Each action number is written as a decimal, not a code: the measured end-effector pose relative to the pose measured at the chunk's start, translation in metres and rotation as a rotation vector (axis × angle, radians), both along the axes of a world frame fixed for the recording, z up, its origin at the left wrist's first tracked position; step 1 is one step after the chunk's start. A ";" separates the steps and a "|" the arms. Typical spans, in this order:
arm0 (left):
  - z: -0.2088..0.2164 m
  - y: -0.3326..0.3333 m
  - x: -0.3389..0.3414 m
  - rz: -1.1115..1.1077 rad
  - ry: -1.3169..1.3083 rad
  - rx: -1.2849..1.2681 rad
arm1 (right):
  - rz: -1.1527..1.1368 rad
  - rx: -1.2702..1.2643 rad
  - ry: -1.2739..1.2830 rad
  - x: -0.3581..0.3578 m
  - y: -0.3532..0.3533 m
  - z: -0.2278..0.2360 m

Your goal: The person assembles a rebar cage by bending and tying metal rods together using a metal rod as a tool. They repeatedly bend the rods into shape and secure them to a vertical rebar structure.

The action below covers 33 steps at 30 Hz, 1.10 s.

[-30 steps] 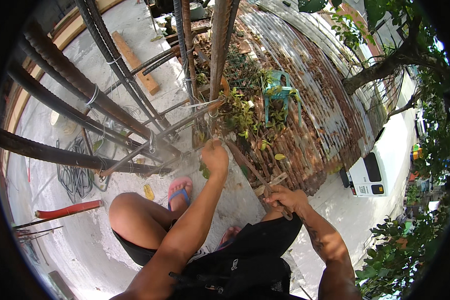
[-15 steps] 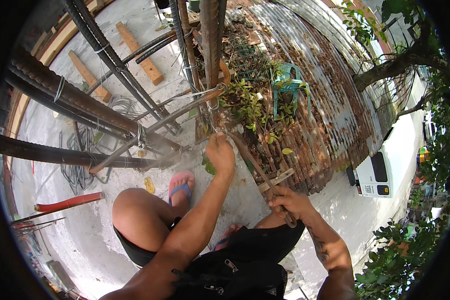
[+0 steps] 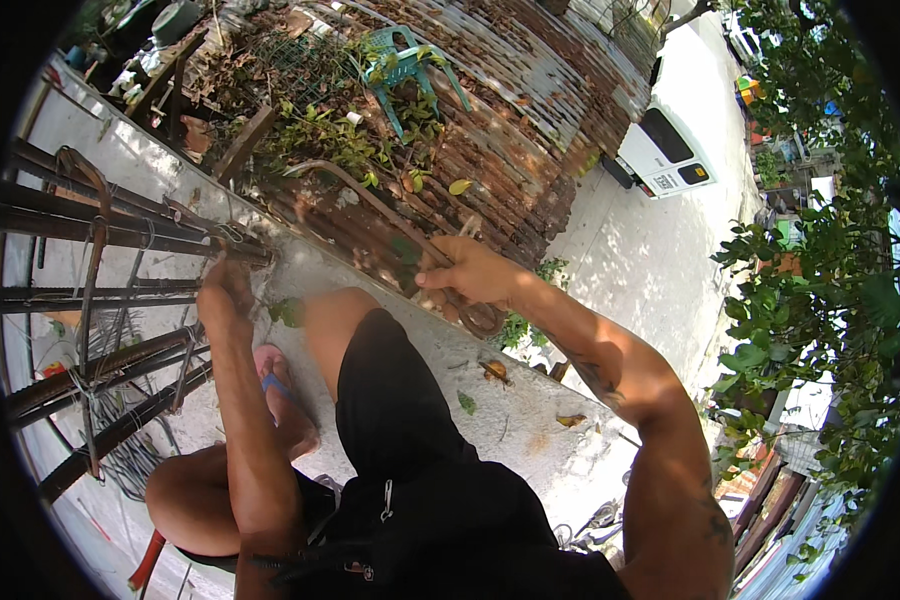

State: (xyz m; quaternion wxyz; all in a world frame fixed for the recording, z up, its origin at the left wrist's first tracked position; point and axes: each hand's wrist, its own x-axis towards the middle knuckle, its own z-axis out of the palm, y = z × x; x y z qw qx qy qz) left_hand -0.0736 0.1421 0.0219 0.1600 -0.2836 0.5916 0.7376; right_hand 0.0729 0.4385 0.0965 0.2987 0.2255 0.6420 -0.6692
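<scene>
At the left, my left hand [image 3: 226,292] is closed at the foot of a cluster of ribbed steel bars [image 3: 185,236]. Its fingertips are partly hidden, and what they pinch cannot be made out. Thin tie wire [image 3: 232,232] loops around the bars just beyond them. My right hand [image 3: 467,272] grips a long rusty steel bar [image 3: 375,205] near its looped end. The bar's hooked far end reaches over the low concrete edge toward the leaves. A rusty bent stirrup [image 3: 97,225] crosses the ribbed bars.
Beyond the concrete edge lies a rusty corrugated roof [image 3: 515,130] with leaves and a green plastic chair [image 3: 398,68]. A white van [image 3: 670,140] stands on the pavement to the right. Bundled wire [image 3: 130,455] and a red bar [image 3: 148,560] lie at the left.
My view has swung right, so the ribbed bars now sit farther left. The rusty bar, still in my right hand, has its hooked end away from the steel bars. My left hand stays low beside them.
</scene>
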 end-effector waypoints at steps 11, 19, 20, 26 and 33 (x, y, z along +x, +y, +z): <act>0.028 -0.027 -0.021 0.034 -0.151 0.273 | -0.130 0.106 -0.030 0.044 -0.010 0.032; 0.030 -0.029 -0.027 -0.085 -0.248 0.274 | -0.553 0.036 0.001 0.163 -0.086 -0.099; 0.031 -0.029 -0.027 -0.074 -0.271 0.257 | -0.415 0.258 0.017 0.163 -0.097 -0.114; 0.034 -0.032 -0.030 -0.138 -0.284 0.209 | -0.423 0.033 0.021 0.167 -0.147 -0.149; 0.037 -0.038 -0.034 -0.252 -0.261 0.170 | -0.244 0.159 0.148 0.172 -0.148 -0.133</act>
